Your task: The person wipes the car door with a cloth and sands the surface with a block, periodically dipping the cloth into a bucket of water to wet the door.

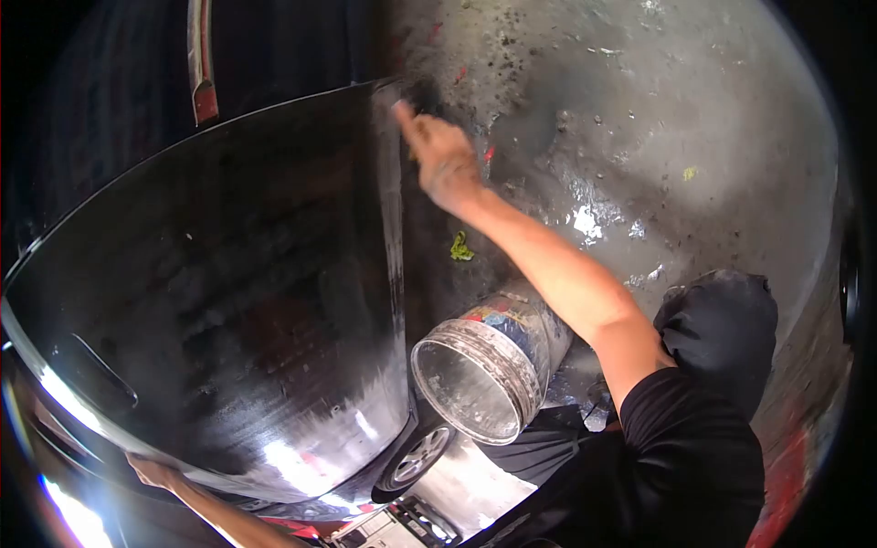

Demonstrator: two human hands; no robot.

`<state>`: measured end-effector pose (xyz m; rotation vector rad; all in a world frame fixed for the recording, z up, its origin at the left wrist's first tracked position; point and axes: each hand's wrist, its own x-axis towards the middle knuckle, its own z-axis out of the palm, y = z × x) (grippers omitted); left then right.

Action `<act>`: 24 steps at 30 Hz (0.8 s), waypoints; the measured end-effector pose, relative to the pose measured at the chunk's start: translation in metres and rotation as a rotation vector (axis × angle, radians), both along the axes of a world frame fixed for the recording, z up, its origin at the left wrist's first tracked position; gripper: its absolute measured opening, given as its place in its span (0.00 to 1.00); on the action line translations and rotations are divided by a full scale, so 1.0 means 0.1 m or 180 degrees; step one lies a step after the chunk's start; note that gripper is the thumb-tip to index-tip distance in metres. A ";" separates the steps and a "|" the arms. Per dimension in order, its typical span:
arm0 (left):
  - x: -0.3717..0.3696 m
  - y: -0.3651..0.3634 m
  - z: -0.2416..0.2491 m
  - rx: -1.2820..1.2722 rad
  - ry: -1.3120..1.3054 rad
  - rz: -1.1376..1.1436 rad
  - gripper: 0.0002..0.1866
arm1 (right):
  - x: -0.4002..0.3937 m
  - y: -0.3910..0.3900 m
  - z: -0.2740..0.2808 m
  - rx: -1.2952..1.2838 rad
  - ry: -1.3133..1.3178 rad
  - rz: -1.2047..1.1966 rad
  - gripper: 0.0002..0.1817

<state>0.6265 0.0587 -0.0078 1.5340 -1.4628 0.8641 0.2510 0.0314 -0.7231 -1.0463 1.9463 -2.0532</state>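
Observation:
My right hand (pixel 445 157) is at the lower edge of a dark car panel (pixel 228 274), near its far corner. Its fingers are bent and blurred, and whatever they hold, if anything, cannot be made out. Whitish residue runs down that panel edge below the hand. My left hand (pixel 153 472) touches the panel's opposite rim at the lower left, with its fingers mostly hidden. A dirty, pale-rimmed bucket (pixel 475 379) lies tilted between the panel and my body, its mouth facing the panel.
A crumpled yellow-green scrap (pixel 461 247) lies on the wet, stained floor (pixel 713 210). A car wheel (pixel 420 455) and a boxy piece of equipment (pixel 388 528) show at the bottom. My bent knee (pixel 722 329) is at the right.

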 end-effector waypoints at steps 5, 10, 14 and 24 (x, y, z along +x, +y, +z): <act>-0.17 0.04 -0.07 0.0014 0.0087 0.0085 0.33 | -0.07 0.04 0.24 0.0781 0.0597 0.0356 0.54; -0.15 0.04 -0.08 -0.0039 0.0171 0.0148 0.34 | -0.30 -0.11 0.24 0.1115 0.0402 0.0607 0.58; 0.05 0.02 0.06 -0.0043 -0.0353 0.0094 0.35 | -0.39 -0.23 0.22 0.1144 0.0112 0.0909 0.53; -0.02 -0.01 0.01 -0.0038 0.0050 0.0065 0.34 | -0.34 -0.22 0.18 -0.0943 -0.2024 -0.0529 0.25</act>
